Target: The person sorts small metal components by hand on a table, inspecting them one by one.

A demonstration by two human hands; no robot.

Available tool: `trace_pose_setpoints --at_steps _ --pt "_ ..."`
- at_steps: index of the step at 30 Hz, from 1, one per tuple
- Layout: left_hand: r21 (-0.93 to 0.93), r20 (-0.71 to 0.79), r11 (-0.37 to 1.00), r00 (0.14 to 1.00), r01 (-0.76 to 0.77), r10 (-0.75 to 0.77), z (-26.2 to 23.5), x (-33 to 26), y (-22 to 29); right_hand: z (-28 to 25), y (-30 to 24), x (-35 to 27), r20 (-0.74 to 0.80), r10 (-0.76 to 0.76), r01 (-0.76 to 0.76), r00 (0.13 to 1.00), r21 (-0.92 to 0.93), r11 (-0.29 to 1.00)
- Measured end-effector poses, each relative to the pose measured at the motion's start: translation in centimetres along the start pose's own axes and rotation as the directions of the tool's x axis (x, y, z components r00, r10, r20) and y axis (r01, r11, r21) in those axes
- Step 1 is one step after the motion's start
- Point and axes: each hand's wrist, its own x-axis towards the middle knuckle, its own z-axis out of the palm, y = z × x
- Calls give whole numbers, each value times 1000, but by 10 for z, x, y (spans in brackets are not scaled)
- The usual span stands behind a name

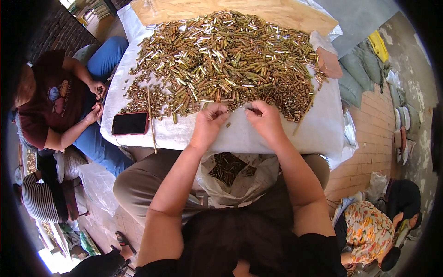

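Both hands work at the near edge of a wide heap of small brass tubes (221, 60) spread over a counter (249, 134) covered in white cloth. The left hand (208, 122) has its fingers curled and pressed together at the tips, apparently pinching one or two of the little brass pieces, though what it grips is too small to tell. The right hand (264, 117) is likewise closed at the fingertips, pinching a small pale piece just beside the heap's edge. One loose brass piece (228, 124) lies on the cloth between the two hands. Below the counter edge, between the person's knees, an open white bag (240, 177) holds a dark pile of the same pieces. A phone in a red case (130, 123) lies on the cloth to the left, near a thin wooden stick (151, 124). On the left, another person's hands (97, 99) are busy at the counter's side. The likely trouble: the pieces are small and round, so a loose pinch could let one roll off the cloth edge and miss the bag; a sweep of the wrist could also drag the heap's fringe over the edge or nudge pieces against the phone.
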Motion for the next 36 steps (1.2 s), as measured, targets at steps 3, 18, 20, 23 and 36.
trace_pose_setpoints --at_steps 3,18,20,23,36 --pt "-403 161 889 973 220 -168 10 -16 10 -6 -12 -9 79 209 -223 975 342 913" --pt "-739 320 489 880 463 -350 21 -29 47 -25 -24 -26 196 216 -289 956 541 789" --pt "-700 305 554 891 450 -337 24 -30 45 -25 -22 -25 192 237 -304 952 551 777" --pt "-640 287 638 904 428 -318 24 -31 46 -23 -20 -23 186 240 -303 953 544 783" --pt "-625 246 662 910 413 -335 22 -35 45 -20 -24 -20 161 265 -307 951 362 880"
